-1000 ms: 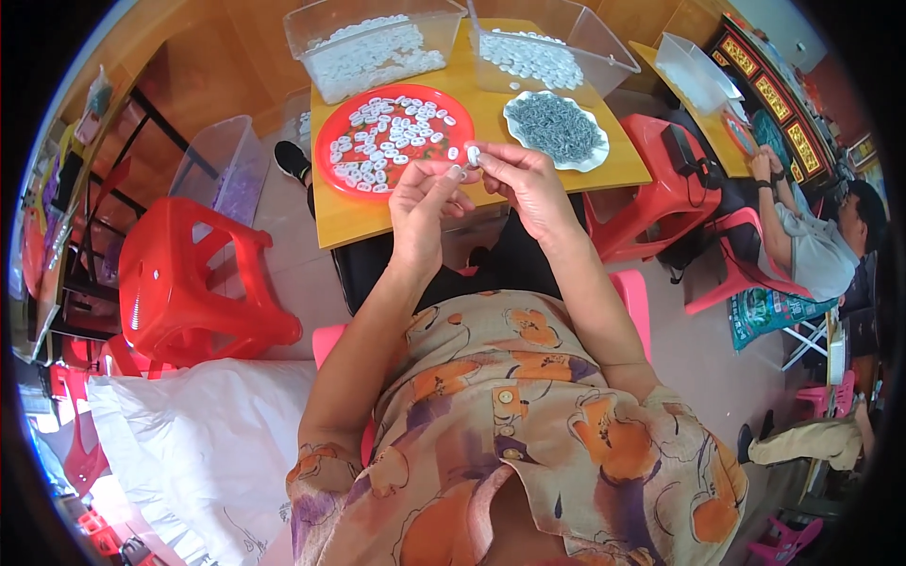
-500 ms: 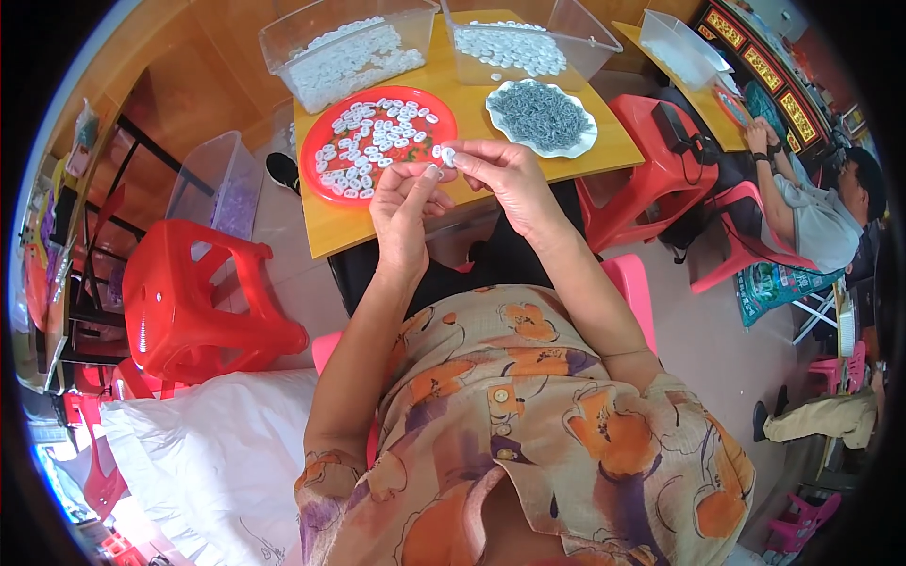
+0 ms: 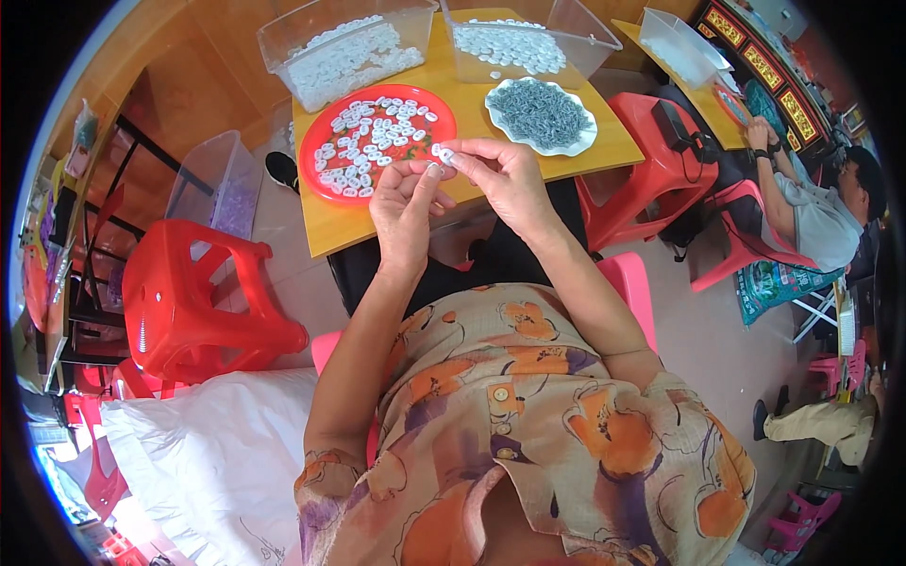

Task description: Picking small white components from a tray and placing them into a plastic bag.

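Above the table's front edge my two hands meet at the fingertips. My right hand (image 3: 507,184) pinches a small white oval plastic piece (image 3: 445,155) between thumb and fingers. My left hand (image 3: 408,209) is closed beside it, thumb against the fingers; what it holds, if anything, is too small to make out. Just beyond my left hand lies a round red tray (image 3: 310,172) with many white oval pieces, each seeming to have dark marks or holes. Farther right, a white scalloped plate (image 3: 587,138) bears a heap of thin grey metal bits (image 3: 543,115), perhaps screws.
Two clear plastic bins (image 3: 276,58) with white pieces stand along the back of the yellow table (image 3: 335,236). Red stools (image 3: 179,302) flank me on both sides. A white sack (image 3: 217,462) lies at lower left. Another person (image 3: 812,212) sits at a second table on the right.
Both hands stay almost in the same place, with only a slight shift of the fingers around the white piece. Tray, plate and bins have not moved.
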Tool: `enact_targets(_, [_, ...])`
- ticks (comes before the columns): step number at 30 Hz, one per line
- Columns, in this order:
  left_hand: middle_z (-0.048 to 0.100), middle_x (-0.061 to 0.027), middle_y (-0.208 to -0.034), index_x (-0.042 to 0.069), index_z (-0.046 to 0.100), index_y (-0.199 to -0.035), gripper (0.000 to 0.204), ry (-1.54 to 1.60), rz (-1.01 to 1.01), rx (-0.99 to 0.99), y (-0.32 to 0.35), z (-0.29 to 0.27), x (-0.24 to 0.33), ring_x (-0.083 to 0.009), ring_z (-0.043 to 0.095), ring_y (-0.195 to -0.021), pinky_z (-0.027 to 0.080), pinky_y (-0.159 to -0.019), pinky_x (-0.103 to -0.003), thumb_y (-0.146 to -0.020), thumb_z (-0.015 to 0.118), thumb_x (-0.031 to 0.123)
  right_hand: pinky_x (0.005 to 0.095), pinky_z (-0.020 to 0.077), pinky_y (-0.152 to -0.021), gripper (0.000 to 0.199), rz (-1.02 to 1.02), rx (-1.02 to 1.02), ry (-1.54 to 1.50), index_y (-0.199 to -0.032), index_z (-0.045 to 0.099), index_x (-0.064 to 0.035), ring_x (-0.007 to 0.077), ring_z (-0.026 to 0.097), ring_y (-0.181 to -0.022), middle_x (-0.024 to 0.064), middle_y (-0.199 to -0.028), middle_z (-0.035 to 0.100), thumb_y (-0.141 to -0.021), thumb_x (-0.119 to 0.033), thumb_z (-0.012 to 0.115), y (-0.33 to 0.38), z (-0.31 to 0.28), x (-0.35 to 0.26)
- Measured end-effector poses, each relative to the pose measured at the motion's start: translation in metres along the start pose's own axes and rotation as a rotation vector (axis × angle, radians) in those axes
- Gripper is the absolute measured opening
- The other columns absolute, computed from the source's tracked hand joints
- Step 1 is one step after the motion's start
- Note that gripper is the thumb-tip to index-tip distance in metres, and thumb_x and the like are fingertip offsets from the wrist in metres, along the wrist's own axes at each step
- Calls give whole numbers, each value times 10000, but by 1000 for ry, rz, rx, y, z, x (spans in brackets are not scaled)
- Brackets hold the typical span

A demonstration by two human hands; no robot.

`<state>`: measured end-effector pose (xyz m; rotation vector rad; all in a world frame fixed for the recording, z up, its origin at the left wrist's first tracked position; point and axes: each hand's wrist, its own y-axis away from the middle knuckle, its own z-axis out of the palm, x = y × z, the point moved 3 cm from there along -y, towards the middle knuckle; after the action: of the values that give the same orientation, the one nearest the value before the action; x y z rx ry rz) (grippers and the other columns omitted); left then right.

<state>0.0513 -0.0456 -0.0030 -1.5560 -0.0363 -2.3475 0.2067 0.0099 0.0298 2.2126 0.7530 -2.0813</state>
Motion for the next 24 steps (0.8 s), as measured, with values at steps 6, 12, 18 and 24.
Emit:
enact_targets(6, [779,-100,-979,8,599,-1149,203,-35,-29,12,0,-2,-1,-100,694,-695,491,-618,-205,-1044,723,130,287,582,-894,245,-104,18,97,-1226,775,41,145,739,-1003,137,-1130,796,-1028,-93,723,3,3,-5])
enact_targets(12, [781,-102,-976,1,597,-1151,214,-87,-11,10,1,-1,-1,-97,689,-680,487,-609,-205,-1048,721,142,292,585,-876,223,-142,16,181,-1202,784,33,155,742,-993,136,-1118,794,-1028,-93,722,4,5,-7])
enact_targets(18, [784,-107,-974,5,588,-1146,214,-93,-20,19,3,0,0,-105,696,-653,493,-596,-206,-1054,715,150,301,588,-915,230,-51,-27,6,-1210,776,46,159,741,-1018,132,-1141,792,-1020,-74,728,2,4,-6])
enact_targets(24, [786,-106,-971,33,589,-1126,198,-99,-7,8,3,-1,1,-103,698,-640,501,-585,-208,-1055,719,165,291,574,-932,270,29,-23,-181,-1259,753,39,146,733,-1034,118,-1172,782,-1009,-62,738,2,5,-4])
